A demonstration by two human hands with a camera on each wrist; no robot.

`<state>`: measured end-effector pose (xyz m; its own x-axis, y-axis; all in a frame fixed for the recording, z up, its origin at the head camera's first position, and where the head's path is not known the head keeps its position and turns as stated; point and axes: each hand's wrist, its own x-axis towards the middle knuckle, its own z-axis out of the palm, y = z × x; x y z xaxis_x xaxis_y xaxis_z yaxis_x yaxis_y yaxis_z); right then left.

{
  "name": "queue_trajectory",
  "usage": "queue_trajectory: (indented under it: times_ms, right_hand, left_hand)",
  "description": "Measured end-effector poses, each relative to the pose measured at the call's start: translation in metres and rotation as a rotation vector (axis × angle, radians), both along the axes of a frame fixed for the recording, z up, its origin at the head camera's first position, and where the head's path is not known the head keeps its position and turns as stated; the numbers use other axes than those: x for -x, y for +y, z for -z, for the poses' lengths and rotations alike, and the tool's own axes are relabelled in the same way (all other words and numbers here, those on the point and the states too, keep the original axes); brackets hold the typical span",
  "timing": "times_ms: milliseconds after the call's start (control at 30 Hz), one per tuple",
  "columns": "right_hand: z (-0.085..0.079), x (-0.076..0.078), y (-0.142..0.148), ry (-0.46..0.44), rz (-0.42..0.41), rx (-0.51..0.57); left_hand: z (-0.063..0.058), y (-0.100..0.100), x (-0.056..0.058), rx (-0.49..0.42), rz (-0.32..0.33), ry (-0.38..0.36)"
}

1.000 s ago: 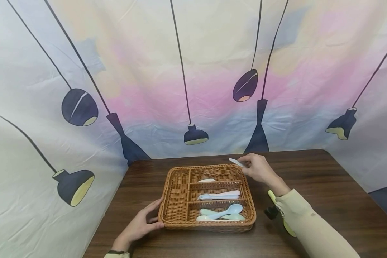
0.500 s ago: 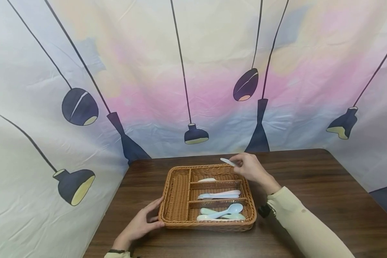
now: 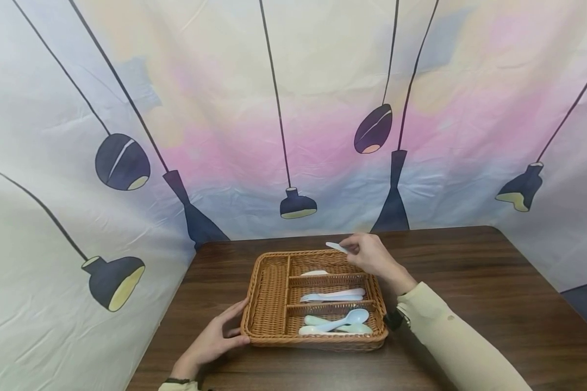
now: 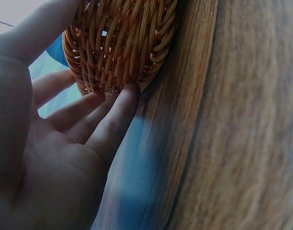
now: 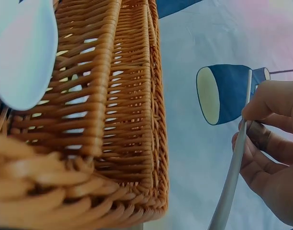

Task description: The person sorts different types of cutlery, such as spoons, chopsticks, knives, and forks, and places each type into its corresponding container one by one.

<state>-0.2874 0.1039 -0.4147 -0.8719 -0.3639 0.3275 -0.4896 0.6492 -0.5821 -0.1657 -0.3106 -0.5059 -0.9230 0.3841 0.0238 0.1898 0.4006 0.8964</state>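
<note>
In the head view, my right hand [image 3: 369, 255] pinches a pale plastic knife [image 3: 336, 246] above the back edge of a wicker cutlery basket [image 3: 266, 293]. The right wrist view has this knife [image 5: 229, 187] edge-on between thumb and fingers, apart from the weave. My left hand [image 3: 215, 339] touches the basket's left side, its extended fingers [image 4: 113, 127] against the outer wall in the left wrist view. Several pastel spoons [image 3: 357, 315] lie in the front compartment. Forks [image 3: 332, 297] are in the middle one. A white piece [image 3: 314, 272], partly hidden by a divider, lies in the back one.
The basket stands on a dark wood-grain table [image 3: 469, 282]. A long compartment runs down its left side, and wicker dividers [image 3: 328, 279] split the right. Behind the table hangs a cloth backdrop [image 3: 225, 108] printed with lamps.
My right hand has moved left with the knife, from the basket's back right corner to above the back compartment. A lime-green strip near the right wrist is out of sight. The left hand stays put.
</note>
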Motion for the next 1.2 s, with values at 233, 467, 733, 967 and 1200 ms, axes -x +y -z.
queue_trajectory:
  times_ms: [233,467,733,967,1200]
  right_hand:
    - [-0.001,0.000,-0.010,-0.031,-0.005,-0.007]
    - [-0.001,0.004,-0.018,-0.040,-0.008,-0.029]
    - [-0.002,0.009,-0.026,-0.030,-0.027,-0.040]
    - [-0.004,0.010,-0.035,-0.018,-0.036,-0.037]
    - [-0.004,0.012,-0.040,0.005,-0.053,-0.044]
  left_hand:
    - [0.001,0.000,-0.001,-0.017,0.007,0.001]
    - [0.002,0.000,-0.002,-0.026,0.008,-0.005]
    - [0.000,0.000,-0.001,-0.024,0.013,-0.010]
    - [-0.001,0.000,0.000,-0.023,0.014,-0.006]
    - [-0.001,0.000,0.000,-0.017,0.019,-0.009]
